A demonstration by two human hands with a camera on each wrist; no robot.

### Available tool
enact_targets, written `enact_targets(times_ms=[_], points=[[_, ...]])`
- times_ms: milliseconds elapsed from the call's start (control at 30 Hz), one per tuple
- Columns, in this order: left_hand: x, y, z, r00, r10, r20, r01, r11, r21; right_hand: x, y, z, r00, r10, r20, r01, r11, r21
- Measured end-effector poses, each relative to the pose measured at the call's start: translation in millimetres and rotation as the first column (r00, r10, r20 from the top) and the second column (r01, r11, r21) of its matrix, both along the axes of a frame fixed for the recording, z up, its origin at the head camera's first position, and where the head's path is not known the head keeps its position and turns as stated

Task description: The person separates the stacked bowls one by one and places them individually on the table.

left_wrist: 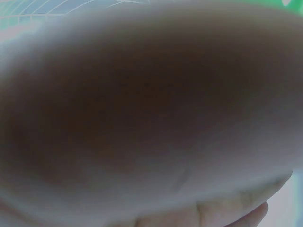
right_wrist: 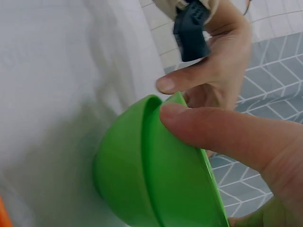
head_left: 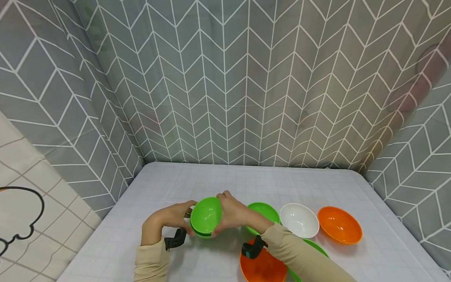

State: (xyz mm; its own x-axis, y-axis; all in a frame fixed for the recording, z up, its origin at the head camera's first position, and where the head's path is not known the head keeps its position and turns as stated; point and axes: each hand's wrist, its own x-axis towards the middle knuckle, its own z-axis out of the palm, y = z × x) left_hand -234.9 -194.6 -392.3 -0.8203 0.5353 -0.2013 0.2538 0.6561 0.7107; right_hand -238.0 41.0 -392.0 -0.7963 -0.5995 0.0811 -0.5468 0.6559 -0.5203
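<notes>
Two green bowls, an upper one (head_left: 206, 215) nested in a lower one (right_wrist: 118, 156), are between the hands at the middle front of the table. My right hand (head_left: 232, 211) grips the upper bowl by its right side, thumb on its outer wall and fingers at the far rim. The left hand (head_left: 172, 215) curves around the left side of the pair, thumb near and fingers at the far edge. In the right wrist view its thumb is right at the rims. A blurred surface fills most of the left wrist view, with fingers (left_wrist: 227, 208) along the bottom.
Right of the hands stand another green bowl (head_left: 265, 211), a white bowl (head_left: 299, 220) and an orange bowl (head_left: 340, 225). Nearer, a second orange bowl (head_left: 262, 266) and a green one (head_left: 315, 246) are partly hidden by the right arm. Patterned curtains surround the white table (head_left: 119, 243).
</notes>
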Motion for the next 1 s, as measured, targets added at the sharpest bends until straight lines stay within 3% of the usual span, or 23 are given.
enact_targets(times_ms=[433,1000], points=[[-1.4,1.7,-2.2,1.0,0.027,-0.002,-0.027,1.0,-0.016,12.9,22,18.9,0.999,-0.032,0.019,0.034,0.994,-0.107],[0.8,4.6,0.3,0.999,0.016,-0.033,-0.017,0.999,-0.048,37.2,66,28.5,0.996,-0.092,0.014,0.093,0.982,-0.164]])
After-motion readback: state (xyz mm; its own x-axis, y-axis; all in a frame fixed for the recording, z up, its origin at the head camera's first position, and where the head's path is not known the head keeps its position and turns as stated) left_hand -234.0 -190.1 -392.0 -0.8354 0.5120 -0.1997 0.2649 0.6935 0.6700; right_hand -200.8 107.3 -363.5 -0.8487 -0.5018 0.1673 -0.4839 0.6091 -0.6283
